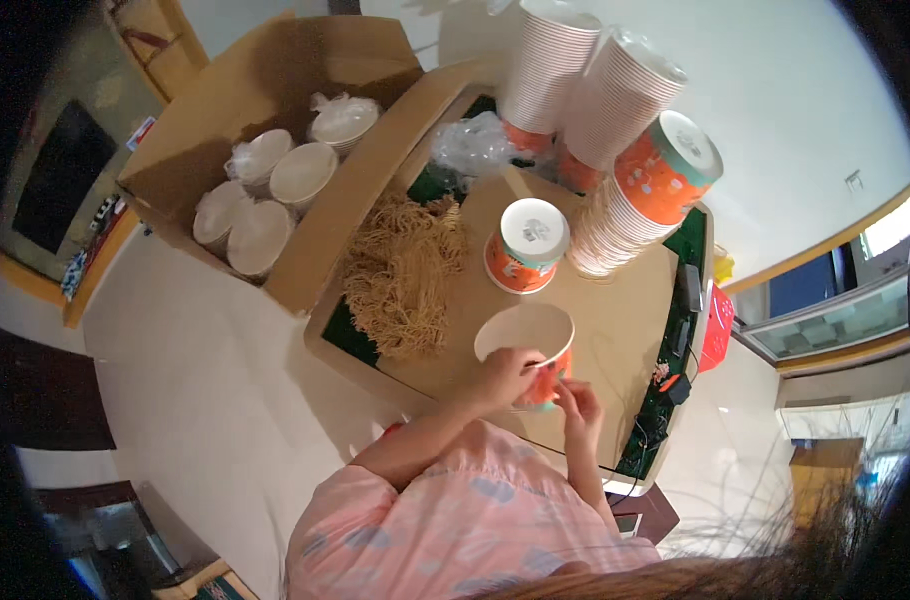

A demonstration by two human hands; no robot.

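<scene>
An orange paper cup (pixel 527 326) stands mouth up at the table's near edge, its pale inside showing. My left hand (pixel 508 380) is closed on the cup's near rim. On the cup's near right side, my right hand (pixel 581 404) has its fingers pinched together; whatever is between them is too small to tell. Just beyond stands a second orange cup (pixel 520 262), upside down. To the left lies a heap of tan strings (pixel 405 275).
Tall stacks of paper cups (pixel 545 75) stand at the back; a leaning stack (pixel 665 175) is at the right. Clear plastic wrap (pixel 472 145) lies beside them. At left, a cardboard box (pixel 320 250) holds several wrapped cup stacks. Cables (pixel 647 432) run along the right table edge.
</scene>
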